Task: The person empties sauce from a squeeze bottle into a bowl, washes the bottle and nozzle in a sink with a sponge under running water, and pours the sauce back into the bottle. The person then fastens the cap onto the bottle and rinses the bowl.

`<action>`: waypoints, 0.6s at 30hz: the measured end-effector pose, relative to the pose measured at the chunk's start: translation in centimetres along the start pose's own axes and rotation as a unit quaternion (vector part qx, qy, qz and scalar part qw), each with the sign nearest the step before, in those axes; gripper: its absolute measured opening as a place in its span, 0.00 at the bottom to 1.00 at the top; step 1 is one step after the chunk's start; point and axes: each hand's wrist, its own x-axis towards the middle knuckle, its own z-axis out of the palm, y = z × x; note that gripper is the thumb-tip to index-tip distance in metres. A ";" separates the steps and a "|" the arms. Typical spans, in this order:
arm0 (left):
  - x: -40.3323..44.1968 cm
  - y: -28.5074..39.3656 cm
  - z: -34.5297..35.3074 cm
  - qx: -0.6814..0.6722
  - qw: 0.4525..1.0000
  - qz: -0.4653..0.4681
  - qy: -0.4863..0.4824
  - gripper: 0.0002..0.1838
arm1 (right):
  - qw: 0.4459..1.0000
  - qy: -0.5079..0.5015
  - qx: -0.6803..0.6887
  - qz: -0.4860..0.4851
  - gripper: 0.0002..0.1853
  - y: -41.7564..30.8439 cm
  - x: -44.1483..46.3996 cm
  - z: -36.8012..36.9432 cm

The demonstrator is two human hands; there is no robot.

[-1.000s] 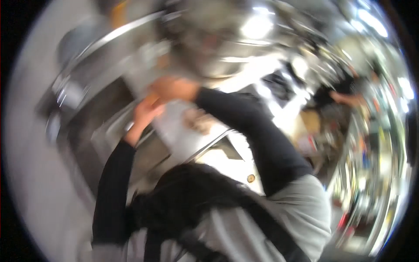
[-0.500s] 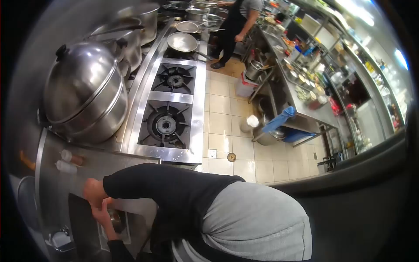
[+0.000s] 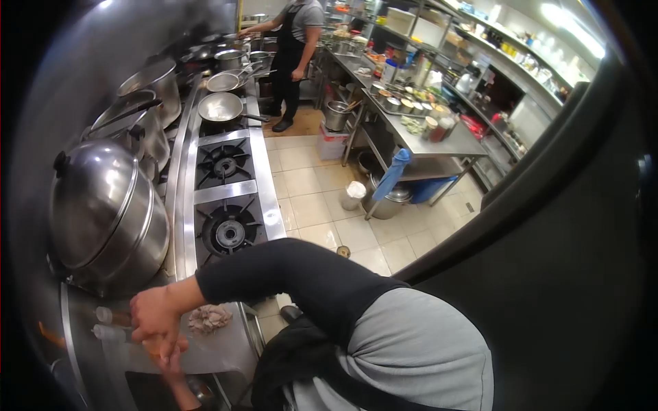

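Note:
My right hand [image 3: 156,314], at the end of a black sleeve, reaches over the steel counter [image 3: 223,349] with its fingers curled downward. Just below it is my left hand [image 3: 175,357], close against it, fingers bent. Between the two hands shows a small orange patch [image 3: 152,347]; I cannot make out what it is. Two squeeze bottles, one brownish [image 3: 115,316] and one pale [image 3: 108,333], are to the left of my hands. A crumpled cloth [image 3: 210,319] lies to their right. Under my left forearm are a dark flat surface [image 3: 147,392] and a partly hidden metal container [image 3: 200,390].
A large domed steel steamer [image 3: 103,212] stands beyond the counter. Alongside runs a gas range [image 3: 226,188] with open burners and a frying pan [image 3: 221,107]. Another person [image 3: 295,61] stands at its far end. A steel prep table [image 3: 449,144] is across the tiled floor.
The view has shifted, so the range sits further left and lower. My hands have come up off the dark surface, closer to the bottles. The crumpled cloth now shows beside my right forearm.

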 end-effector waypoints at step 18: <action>24.5 5.1 34.4 -0.062 0.982 -0.075 -0.165 0.22 | 0.972 0.047 -0.155 0.170 0.39 8.3 -32.6 -21.1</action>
